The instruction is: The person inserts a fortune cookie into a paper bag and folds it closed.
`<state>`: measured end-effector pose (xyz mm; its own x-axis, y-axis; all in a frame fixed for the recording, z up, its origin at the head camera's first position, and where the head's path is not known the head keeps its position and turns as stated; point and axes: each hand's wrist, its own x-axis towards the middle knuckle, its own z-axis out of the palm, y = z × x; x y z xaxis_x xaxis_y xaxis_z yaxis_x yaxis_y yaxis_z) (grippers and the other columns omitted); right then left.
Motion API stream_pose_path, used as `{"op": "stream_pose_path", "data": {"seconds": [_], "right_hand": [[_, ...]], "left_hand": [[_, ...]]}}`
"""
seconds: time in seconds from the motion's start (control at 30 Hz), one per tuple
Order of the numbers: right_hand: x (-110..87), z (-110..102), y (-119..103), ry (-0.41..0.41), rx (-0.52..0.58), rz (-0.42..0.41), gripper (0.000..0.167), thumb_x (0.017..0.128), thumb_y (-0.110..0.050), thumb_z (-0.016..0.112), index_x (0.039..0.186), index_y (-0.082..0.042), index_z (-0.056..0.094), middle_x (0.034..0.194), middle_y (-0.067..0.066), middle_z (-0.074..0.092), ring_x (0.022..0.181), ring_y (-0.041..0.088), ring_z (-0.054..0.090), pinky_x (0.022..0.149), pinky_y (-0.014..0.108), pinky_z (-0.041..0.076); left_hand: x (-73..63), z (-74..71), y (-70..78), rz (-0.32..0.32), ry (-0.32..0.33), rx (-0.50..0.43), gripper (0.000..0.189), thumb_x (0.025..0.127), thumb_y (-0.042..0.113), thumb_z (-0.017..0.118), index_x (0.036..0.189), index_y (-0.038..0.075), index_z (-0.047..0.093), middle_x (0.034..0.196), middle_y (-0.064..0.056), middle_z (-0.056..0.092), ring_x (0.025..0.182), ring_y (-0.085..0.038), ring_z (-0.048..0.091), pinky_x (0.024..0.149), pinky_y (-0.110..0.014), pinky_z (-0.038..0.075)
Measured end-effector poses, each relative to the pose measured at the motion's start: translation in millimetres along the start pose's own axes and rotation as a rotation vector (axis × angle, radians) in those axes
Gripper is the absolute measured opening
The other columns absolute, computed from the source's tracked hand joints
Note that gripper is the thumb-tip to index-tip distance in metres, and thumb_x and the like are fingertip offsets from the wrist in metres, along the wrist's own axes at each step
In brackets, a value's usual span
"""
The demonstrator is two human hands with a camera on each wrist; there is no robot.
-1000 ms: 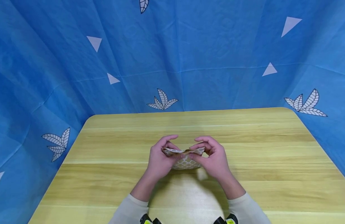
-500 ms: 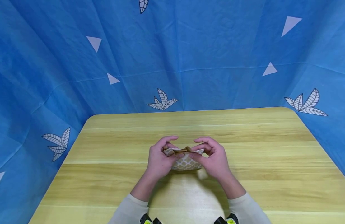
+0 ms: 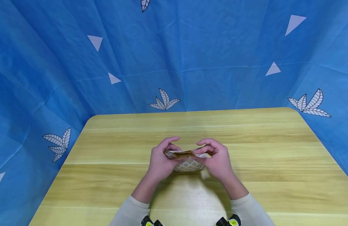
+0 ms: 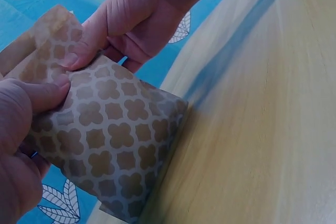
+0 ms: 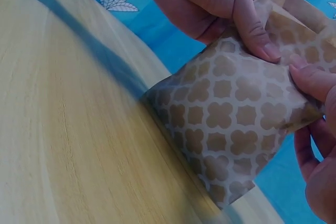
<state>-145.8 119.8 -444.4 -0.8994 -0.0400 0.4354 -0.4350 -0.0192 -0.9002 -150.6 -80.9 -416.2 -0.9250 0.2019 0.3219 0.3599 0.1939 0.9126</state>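
Note:
A brown paper bag with a white lattice pattern stands on the table in front of the person, its base on the wood. My left hand pinches the left side of its upper part, thumb on the near face and fingers behind. On the opposite side, my right hand grips the bag the same way. The two thumbs lie close together on the patterned front, as the left wrist view shows. Plain brown paper shows at the bag's mouth, which gapes a little between the hands. What the bag contains is hidden.
The wooden table has rounded far corners. A blue curtain with white leaf and triangle prints hangs behind it and along the sides. Black devices with yellow labels sit at both wrists near the bottom edge of the head view.
The top edge of the bag has shifted between the fingers, and more of its brown inside shows than a second ago. Both hands stay almost in place.

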Motion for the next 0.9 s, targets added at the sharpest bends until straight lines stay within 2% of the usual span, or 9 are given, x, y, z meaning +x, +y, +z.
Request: {"op": "stream_pose_path", "data": {"seconds": [0.1, 0.3, 0.47, 0.57, 0.73, 0.9], "right_hand": [[0.1, -0.6, 0.9, -0.007, 0.004, -0.01, 0.037, 0.072, 0.016, 0.081, 0.102, 0.002, 0.066, 0.081, 0.01, 0.073, 0.089, 0.026, 0.07, 0.087, 0.032, 0.055], [-0.5, -1.8, 1.6, -0.045, 0.054, -0.043, 0.037, 0.074, 0.019, 0.077, 0.107, 0.004, 0.065, 0.086, 0.012, 0.074, 0.085, 0.021, 0.072, 0.083, 0.033, 0.056], [0.0, -2.9, 1.9, -0.066, 0.097, -0.074, 0.036, 0.076, 0.021, 0.074, 0.108, 0.007, 0.064, 0.088, 0.013, 0.074, 0.087, 0.019, 0.071, 0.081, 0.036, 0.058], [0.5, -3.3, 1.6, -0.062, 0.083, -0.068, 0.036, 0.076, 0.02, 0.075, 0.108, 0.007, 0.064, 0.089, 0.012, 0.074, 0.087, 0.019, 0.071, 0.081, 0.034, 0.057], [1.4, -5.4, -1.7, -0.056, 0.063, -0.051, 0.033, 0.078, 0.018, 0.074, 0.109, 0.007, 0.065, 0.097, 0.012, 0.073, 0.09, 0.02, 0.07, 0.08, 0.031, 0.056], [4.2, -6.1, -7.6, -0.019, 0.073, -0.078, 0.028, 0.081, 0.018, 0.07, 0.107, 0.008, 0.067, 0.101, 0.012, 0.072, 0.094, 0.02, 0.07, 0.082, 0.032, 0.057]], "left_hand": [[0.8, 0.5, -2.2, -0.008, -0.001, 0.023, 0.061, 0.068, -0.017, 0.083, 0.124, -0.002, 0.064, 0.085, -0.009, 0.07, 0.077, -0.021, 0.068, 0.071, -0.031, 0.058], [1.5, 0.3, -7.8, -0.037, 0.017, 0.077, 0.06, 0.068, -0.004, 0.09, 0.121, 0.014, 0.069, 0.085, 0.002, 0.069, 0.078, -0.015, 0.066, 0.071, -0.032, 0.057], [0.9, -0.2, -9.7, -0.036, 0.027, 0.116, 0.057, 0.07, 0.003, 0.091, 0.12, 0.021, 0.07, 0.087, 0.004, 0.069, 0.08, -0.015, 0.066, 0.068, -0.034, 0.056], [0.2, -0.9, -9.9, 0.008, 0.014, 0.108, 0.054, 0.072, 0.003, 0.089, 0.12, 0.019, 0.069, 0.089, 0.004, 0.071, 0.083, -0.015, 0.067, 0.073, -0.035, 0.057], [-1.1, -4.1, -6.0, 0.098, -0.007, 0.023, 0.044, 0.081, 0.001, 0.082, 0.121, 0.013, 0.069, 0.102, 0.001, 0.072, 0.096, -0.018, 0.067, 0.086, -0.037, 0.054], [1.3, -7.4, 2.2, 0.19, -0.014, -0.075, 0.032, 0.087, -0.002, 0.074, 0.118, 0.005, 0.07, 0.111, -0.009, 0.071, 0.103, -0.024, 0.066, 0.089, -0.038, 0.054]]}}
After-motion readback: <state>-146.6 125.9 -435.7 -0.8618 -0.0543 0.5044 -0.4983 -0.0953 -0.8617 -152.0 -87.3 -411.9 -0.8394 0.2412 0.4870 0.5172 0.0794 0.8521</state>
